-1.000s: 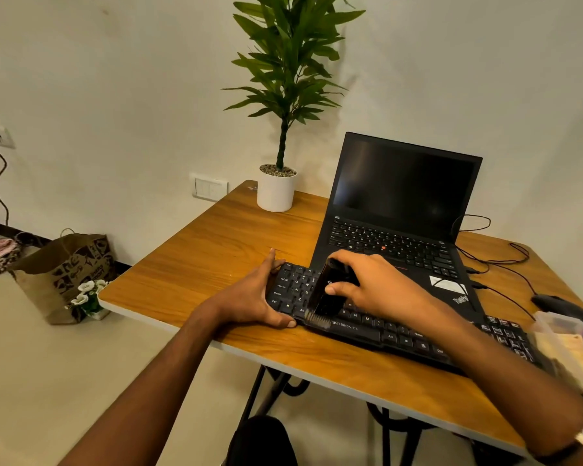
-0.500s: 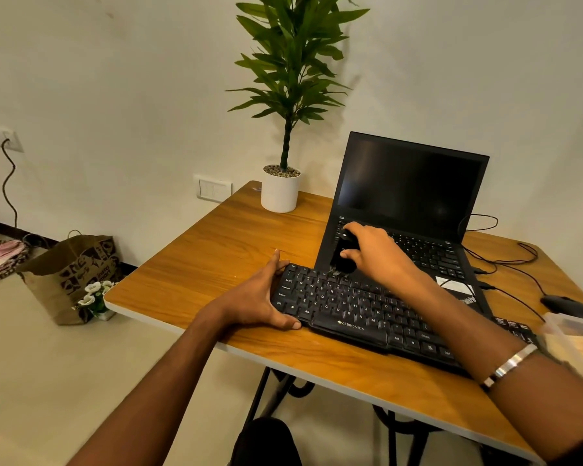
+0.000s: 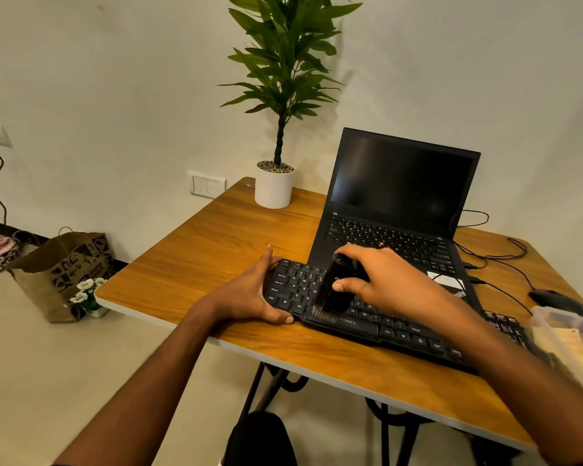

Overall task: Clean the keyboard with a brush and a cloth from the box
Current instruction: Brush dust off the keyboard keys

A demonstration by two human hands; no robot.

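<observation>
Cream walls and a pale floor surround a wooden table (image 3: 196, 264) on black legs. Over its near middle, the right hand (image 3: 381, 284) is curled around a black brush (image 3: 334, 290), with the thumb pressed on the brush's face and the fingers wrapped over its top. The brush is tilted, and its bristles are laid on the front edge of the black keyboard (image 3: 398, 334), just left of the printed brand name. The left hand (image 3: 249, 294) is set against the keyboard's left end, with the thumb laid along the near corner and the fingers curved over the far corner, so that end is gripped. The keyboard is placed slantwise on the table, its right end running under the right forearm.

Behind the keyboard, an open black laptop (image 3: 401, 196) with a dark screen is seen, its front edge overlapped by the keyboard's back edge. Thin black cables (image 3: 498, 260) are trailed across the table to the right of the laptop, and a dark mouse (image 3: 552, 297) is found near them. At the right edge, a clear plastic box (image 3: 572, 334) holding a yellowish cloth (image 3: 566, 354) is partly seen, blurred. A green plant in a white pot (image 3: 274, 188) is stood at the far left corner of the table. On the floor to the left, a brown paper bag (image 3: 64, 270) and small white flowers (image 3: 86, 292) are seen.
</observation>
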